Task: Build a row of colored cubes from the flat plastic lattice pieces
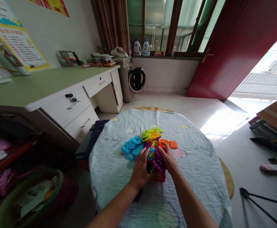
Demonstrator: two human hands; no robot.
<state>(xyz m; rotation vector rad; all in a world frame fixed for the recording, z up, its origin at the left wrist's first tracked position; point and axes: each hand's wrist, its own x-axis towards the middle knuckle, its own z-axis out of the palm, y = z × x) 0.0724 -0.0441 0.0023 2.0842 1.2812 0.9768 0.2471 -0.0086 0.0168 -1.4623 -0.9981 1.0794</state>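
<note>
Both hands hold a multicoloured cluster of interlocking plastic pieces between them, low over the round table. My left hand [140, 169] curls around its left side, and my right hand [168, 156] has its fingers bent over the purple pieces [158, 161] on the right. Around the cluster lie blue pieces [132, 146] at the left, yellow-green pieces [150, 133] behind, orange pieces [173, 144] at the right and red pieces [160, 176] at the near side. The palms and the underside of the cluster are hidden.
A pale patterned cloth [195, 171] covers the round table. Left are a long desk [48, 82], a dark box [88, 142] and a basket [60, 186]. Farther back stands a washing machine [126, 79] with its door open. Black metal legs [259, 199] stand at the right.
</note>
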